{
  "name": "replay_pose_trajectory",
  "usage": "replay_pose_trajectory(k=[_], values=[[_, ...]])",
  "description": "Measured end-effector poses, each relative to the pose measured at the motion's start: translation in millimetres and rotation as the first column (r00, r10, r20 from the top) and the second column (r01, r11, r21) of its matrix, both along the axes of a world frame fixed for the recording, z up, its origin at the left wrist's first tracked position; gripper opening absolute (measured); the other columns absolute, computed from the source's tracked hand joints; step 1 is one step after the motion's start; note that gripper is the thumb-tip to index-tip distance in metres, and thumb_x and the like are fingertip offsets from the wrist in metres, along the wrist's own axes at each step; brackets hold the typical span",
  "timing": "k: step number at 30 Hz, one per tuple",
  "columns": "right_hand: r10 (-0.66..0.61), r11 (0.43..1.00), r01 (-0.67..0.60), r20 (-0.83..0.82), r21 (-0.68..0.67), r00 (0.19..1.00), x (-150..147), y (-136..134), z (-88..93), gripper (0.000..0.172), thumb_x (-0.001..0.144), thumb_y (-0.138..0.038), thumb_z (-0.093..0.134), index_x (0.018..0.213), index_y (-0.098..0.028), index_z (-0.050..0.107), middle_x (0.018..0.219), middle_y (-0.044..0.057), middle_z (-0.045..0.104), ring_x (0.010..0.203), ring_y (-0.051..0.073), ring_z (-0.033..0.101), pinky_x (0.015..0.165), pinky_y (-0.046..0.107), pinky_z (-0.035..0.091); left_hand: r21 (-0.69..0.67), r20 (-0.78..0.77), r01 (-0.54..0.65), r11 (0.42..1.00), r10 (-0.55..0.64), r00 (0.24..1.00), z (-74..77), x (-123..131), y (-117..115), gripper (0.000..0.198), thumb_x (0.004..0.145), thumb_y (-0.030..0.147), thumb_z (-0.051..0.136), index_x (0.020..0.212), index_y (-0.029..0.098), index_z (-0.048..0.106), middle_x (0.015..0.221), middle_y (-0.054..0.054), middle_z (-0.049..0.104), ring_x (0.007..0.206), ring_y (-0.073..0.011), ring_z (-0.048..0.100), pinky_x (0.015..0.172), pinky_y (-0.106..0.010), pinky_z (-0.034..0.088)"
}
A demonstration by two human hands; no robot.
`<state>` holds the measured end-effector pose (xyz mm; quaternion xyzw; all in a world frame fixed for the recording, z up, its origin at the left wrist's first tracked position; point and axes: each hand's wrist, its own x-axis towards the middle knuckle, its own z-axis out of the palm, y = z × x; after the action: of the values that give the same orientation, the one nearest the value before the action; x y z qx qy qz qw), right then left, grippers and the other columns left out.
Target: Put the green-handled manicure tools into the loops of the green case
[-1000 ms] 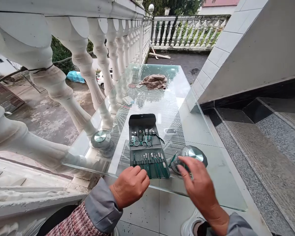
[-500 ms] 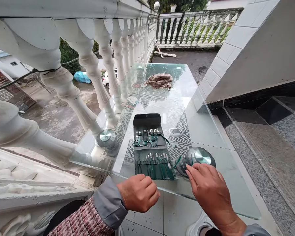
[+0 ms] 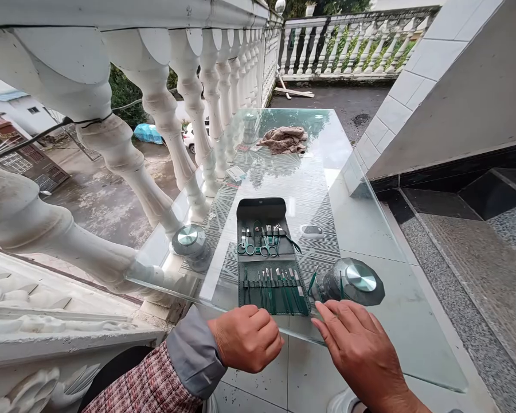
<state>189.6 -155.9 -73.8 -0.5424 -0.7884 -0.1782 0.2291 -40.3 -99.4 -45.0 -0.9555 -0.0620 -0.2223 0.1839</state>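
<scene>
A dark green manicure kit case (image 3: 269, 261) lies unfolded on the glass table (image 3: 361, 229), with scissors and clippers in its upper row and several slim tools in its lower row. My left hand (image 3: 247, 337) is curled into a fist at the table's near edge, just below the case. My right hand (image 3: 359, 350) lies with fingers stretched out near the case's lower right corner. Two thin green-handled tools (image 3: 316, 282) rest on the glass beside it, by a round metal table fitting (image 3: 355, 280).
A white stone balustrade (image 3: 163, 109) runs along the left. A crumpled brown cloth (image 3: 285, 139) lies at the table's far end. A second metal fitting (image 3: 189, 240) is at the near left. Granite steps (image 3: 473, 246) rise on the right, beside a tiled wall.
My right hand has drawn back from the metal fitting toward the table's near edge, leaving the green-handled tools uncovered. The left fist has stayed by the case. The camera has shifted slightly.
</scene>
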Motion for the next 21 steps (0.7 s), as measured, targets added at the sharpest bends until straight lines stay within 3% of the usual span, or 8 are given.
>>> replay_pose_trajectory(k=[12, 17, 21], values=[[0.225, 0.974, -0.226, -0.037, -0.013, 0.974, 12.7, -13.8, -8.6, 0.040, 0.081, -0.036, 0.061, 0.114, -0.013, 0.061, 0.097, 0.012, 0.066, 0.093, 0.023, 0.057, 0.083, 0.039, 0.045, 0.007, -0.001, 0.017, 1.000, -0.017, 1.000, 0.8, 0.8, -1.3, 0.021, 0.084, 0.022, 0.058, 0.066, 0.014, 0.055, 0.063, -0.002, 0.052, 0.053, -0.0114, 0.045, 0.046, -0.026, 0.031], [0.332, 0.943, -0.332, -0.011, 0.003, 0.943, 19.8, -18.8, -14.8, 0.034, 0.085, -0.020, 0.054, 0.119, -0.020, 0.059, 0.099, 0.007, 0.068, 0.094, 0.019, 0.059, 0.083, 0.035, 0.047, 0.007, 0.035, 0.037, 0.999, -0.038, 0.999, 0.5, 2.2, -0.8, 0.019, 0.081, 0.020, 0.060, 0.064, 0.014, 0.055, 0.062, -0.002, 0.052, 0.052, -0.0113, 0.045, 0.045, -0.026, 0.030], [0.429, 0.901, -0.431, -0.058, -0.050, 0.902, 23.9, -24.1, -22.8, 0.038, 0.091, -0.016, 0.037, 0.125, -0.017, 0.055, 0.106, 0.007, 0.067, 0.098, 0.019, 0.059, 0.087, 0.034, 0.047, 0.005, 0.051, 0.043, 0.999, -0.043, 0.998, 0.3, 1.2, -1.5, 0.019, 0.081, 0.019, 0.060, 0.063, 0.014, 0.054, 0.061, -0.002, 0.051, 0.053, -0.0118, 0.046, 0.045, -0.026, 0.031]])
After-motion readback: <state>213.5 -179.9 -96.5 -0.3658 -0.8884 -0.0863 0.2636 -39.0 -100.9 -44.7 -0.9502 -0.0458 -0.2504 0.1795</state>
